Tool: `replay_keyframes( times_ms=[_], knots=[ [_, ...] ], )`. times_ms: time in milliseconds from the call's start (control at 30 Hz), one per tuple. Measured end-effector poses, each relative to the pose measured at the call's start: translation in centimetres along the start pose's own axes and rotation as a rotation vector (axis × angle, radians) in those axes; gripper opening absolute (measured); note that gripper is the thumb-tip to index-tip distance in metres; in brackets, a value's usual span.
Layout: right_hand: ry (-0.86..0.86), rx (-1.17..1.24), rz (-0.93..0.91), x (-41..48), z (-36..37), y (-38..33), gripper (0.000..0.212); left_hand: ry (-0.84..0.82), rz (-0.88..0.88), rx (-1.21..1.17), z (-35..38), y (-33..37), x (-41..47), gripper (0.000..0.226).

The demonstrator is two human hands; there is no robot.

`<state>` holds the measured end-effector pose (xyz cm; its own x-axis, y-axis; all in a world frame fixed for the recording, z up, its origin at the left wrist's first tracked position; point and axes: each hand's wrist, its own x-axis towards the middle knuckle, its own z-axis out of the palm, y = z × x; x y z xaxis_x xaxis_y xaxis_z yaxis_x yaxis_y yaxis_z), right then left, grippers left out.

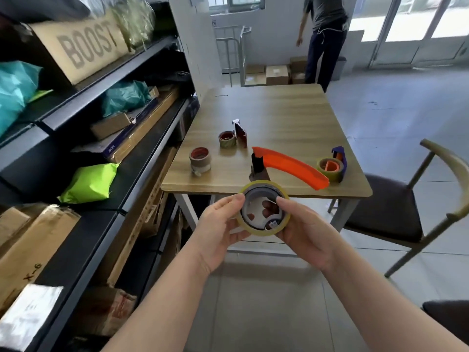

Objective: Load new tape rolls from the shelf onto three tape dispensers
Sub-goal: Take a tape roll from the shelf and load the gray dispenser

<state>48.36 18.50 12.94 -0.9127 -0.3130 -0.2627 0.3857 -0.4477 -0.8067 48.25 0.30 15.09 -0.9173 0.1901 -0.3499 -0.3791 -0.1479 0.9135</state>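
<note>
Held roll: tape roll (265,185) gripped between both hands, off the counter, just short of its near edge, open core facing up toward the head camera.
Left hand (220,219): curled round the roll's left rim, thumb on top.
Right hand (304,229): curled round the right rim, thumb at the core's edge, fingertips showing through the hole.
Key relation: orange dispenser (289,166) straight ahead of the roll, just past the counter (279,107) edge; long handle running from far left to near right, dark upright head at its left end, about midway between the two hands.
Nearer hand: right hand closer to the handle's free end; left hand slightly closer to the head.
Likely next need: roll carried forward and turned so the core lines up with the head; a judgement only.
Other dispensers: blue dispenser (338,154) at the right, already carrying a roll; red dispenser (240,134) further back with a roll touching or just beside it, cannot tell which.
Loose roll (200,160): left on the counter, well apart from the orange one.
In the way: nothing between roll and orange dispenser.
Surroundings: shelf (132,179) of boxes at left, chair (380,207) at right.
</note>
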Motion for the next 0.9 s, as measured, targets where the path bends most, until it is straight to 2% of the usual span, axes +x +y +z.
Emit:
replay_keyframes(
  times_ms=[167,267,467,567,633,700,900],
  knots=[
    [-0.046,0.091,0.028,3.2,-0.9,-1.1,0.051,0.067,-0.011,-0.044,-0.1,0.9,3.1,0.062],
    [-0.076,0.176,0.049,5.5,-1.3,-1.4,0.058,0.115,-0.017,-0.190,-0.8,1.5,5.4,0.061],
    [-0.086,0.194,0.035,10.7,-2.6,-3.3,0.075,-0.008,0.026,-0.218,-2.3,3.6,11.7,0.053],
    [-0.001,0.215,0.030,14.0,-3.1,-4.8,0.062,-0.092,0.039,-0.129,-3.1,5.4,15.8,0.059],
    [0.060,0.226,0.041,16.4,-3.0,-6.0,0.068,-0.132,0.043,-0.027,-3.5,7.1,18.7,0.063],
    [0.120,0.218,0.025,19.0,-2.9,-7.1,0.060,-0.163,0.049,0.055,-3.9,8.9,21.7,0.064],
    [0.187,0.247,-0.066,25.6,-2.2,-9.3,0.050,-0.192,0.044,0.316,-5.2,12.9,29.3,0.047]
  ],
)
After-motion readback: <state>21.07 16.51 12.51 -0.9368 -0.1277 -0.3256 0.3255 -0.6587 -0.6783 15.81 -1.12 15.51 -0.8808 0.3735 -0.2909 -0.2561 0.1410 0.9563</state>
